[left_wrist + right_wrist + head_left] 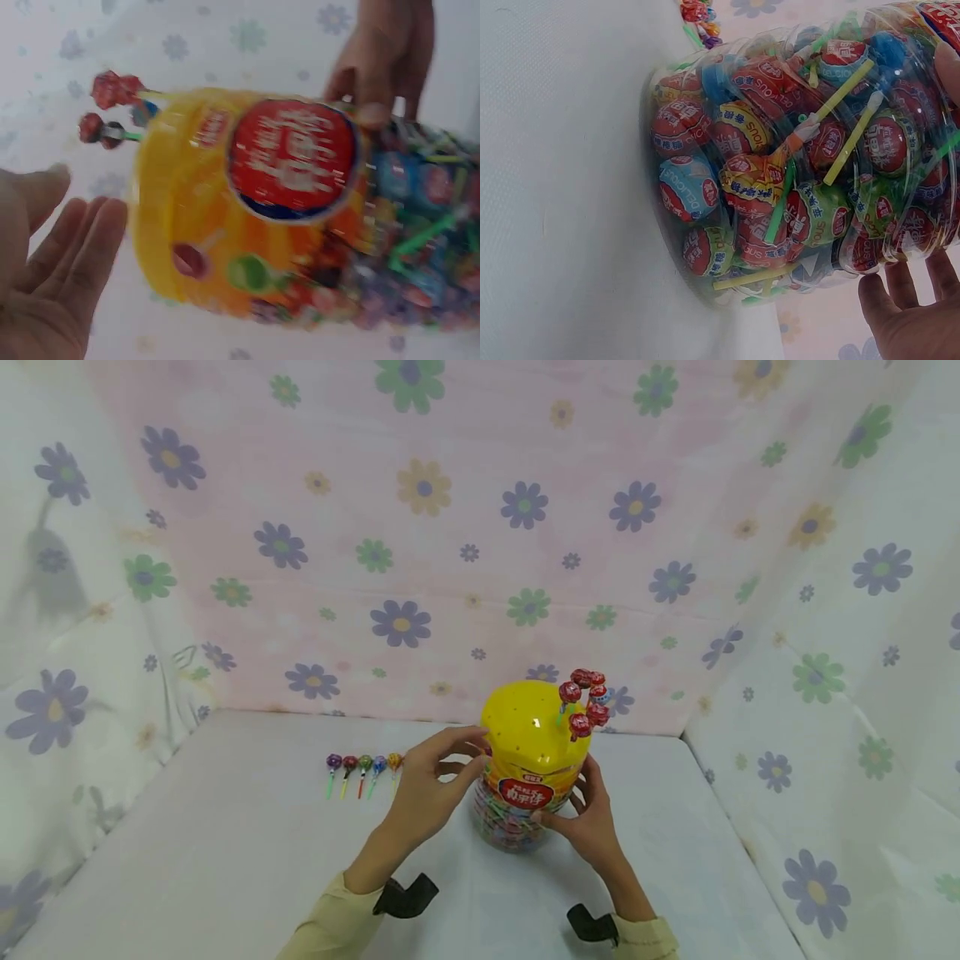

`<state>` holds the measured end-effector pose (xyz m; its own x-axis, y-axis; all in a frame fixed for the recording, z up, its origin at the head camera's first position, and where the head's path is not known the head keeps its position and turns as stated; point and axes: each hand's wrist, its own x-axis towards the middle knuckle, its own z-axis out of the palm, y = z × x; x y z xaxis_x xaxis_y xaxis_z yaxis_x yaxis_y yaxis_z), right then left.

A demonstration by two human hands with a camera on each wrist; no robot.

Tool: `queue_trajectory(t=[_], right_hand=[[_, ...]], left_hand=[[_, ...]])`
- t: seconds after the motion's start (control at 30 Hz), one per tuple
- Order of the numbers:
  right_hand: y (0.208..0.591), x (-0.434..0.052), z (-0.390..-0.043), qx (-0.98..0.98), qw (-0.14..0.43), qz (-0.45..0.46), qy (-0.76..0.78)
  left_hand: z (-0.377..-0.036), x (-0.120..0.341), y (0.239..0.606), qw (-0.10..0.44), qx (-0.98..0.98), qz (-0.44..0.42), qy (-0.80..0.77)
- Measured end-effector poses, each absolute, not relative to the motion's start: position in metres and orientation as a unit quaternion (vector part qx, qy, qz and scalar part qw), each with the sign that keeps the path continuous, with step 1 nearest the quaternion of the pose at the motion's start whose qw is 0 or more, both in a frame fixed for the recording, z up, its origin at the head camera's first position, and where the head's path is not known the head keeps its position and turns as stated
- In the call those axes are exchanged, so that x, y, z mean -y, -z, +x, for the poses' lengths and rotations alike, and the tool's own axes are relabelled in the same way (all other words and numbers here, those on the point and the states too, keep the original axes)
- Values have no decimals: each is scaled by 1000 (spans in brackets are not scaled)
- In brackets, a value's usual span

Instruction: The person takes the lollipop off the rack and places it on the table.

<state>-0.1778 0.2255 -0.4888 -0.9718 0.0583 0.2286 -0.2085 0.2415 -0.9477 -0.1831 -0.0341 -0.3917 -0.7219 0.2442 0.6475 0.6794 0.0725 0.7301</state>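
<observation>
A clear plastic jar (510,822) full of wrapped lollipops stands on the table, with a yellow and red label round its upper part. Its domed yellow lid (525,718) is dotted with small holes. Several red-wrapped lollipops (581,724) stick up from the lid's right side. My right hand (592,827) holds the jar from the right, thumb on the front and fingers round the side. Beside the lid, on the left, is my left hand (438,777); in the left wrist view this hand (56,277) has loosely extended fingers and nothing between them.
Several lollipops (365,764) lie in a row on the white table (225,827), left of the jar and partly hidden behind my left hand. Flower-patterned cloth (420,560) hangs at the back and both sides.
</observation>
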Motion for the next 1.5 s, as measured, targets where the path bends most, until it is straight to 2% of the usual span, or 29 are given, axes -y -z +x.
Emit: queue_trajectory(t=[0.17,0.43,1.03,1.2,1.4,1.5], right_hand=[[490,-226,-178,784,107,44,-610],[489,-226,-178,782,114,52,-610],[487,-228,-179,783,109,53,-611],[486,-227,-179,783,104,49,-611],[487,-228,-180,782,107,47,-612],[487,-227,-179,783,110,49,-610]], left_hand=[[-188,16,367,135,695,-380,595],[-199,-12,343,135,701,-372,593],[-202,-42,340,111,680,-343,639],[-204,-46,338,125,685,-346,629],[-212,-54,339,176,680,-356,616],[-213,-58,340,184,670,-357,624]])
